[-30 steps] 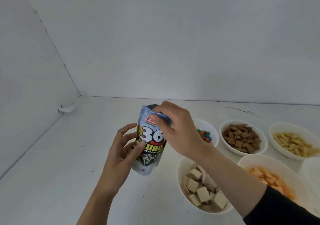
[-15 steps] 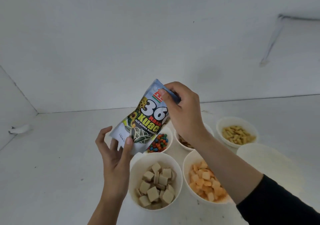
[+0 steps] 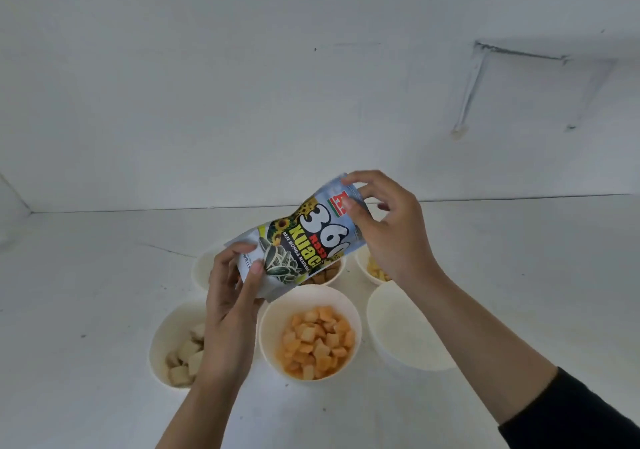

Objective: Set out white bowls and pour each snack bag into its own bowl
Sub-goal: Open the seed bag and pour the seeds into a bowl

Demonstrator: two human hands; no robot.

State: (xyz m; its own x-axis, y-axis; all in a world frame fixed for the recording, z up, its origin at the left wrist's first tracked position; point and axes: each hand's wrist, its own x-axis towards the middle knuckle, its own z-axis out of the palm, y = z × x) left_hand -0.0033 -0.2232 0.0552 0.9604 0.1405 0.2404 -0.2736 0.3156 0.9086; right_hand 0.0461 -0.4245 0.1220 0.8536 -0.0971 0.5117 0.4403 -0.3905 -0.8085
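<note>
A white counter (image 3: 86, 310) carries six round white bowls under a plain white wall (image 3: 242, 85). Near the front stands the white bowl of orange cube snacks (image 3: 273, 320). Just to its right is an empty white bowl (image 3: 405, 331), and to its left a white bowl of pale beige wafer squares (image 3: 161, 331), partly hidden by the left forearm.

The glossy blue-grey foil snack bag printed with sunflower seeds (image 3: 304, 240) hangs in the air above and behind the orange bowl. It is tilted, with its top end up to the right and its bottom corner over the orange bowl's far rim.

The right hand (image 3: 388, 234) pinches the bag's top corner between thumb and forefinger, the other fingers loosely bent. The left hand (image 3: 232, 296) grips the lower end with thumb and fingers curled round it.

Behind the orange bowl sit three smaller bowls, largely covered by the bag and hands: one to the left, contents hidden (image 3: 202, 268), one with brown pieces (image 3: 341, 268), and one with yellow pieces (image 3: 360, 261).
</note>
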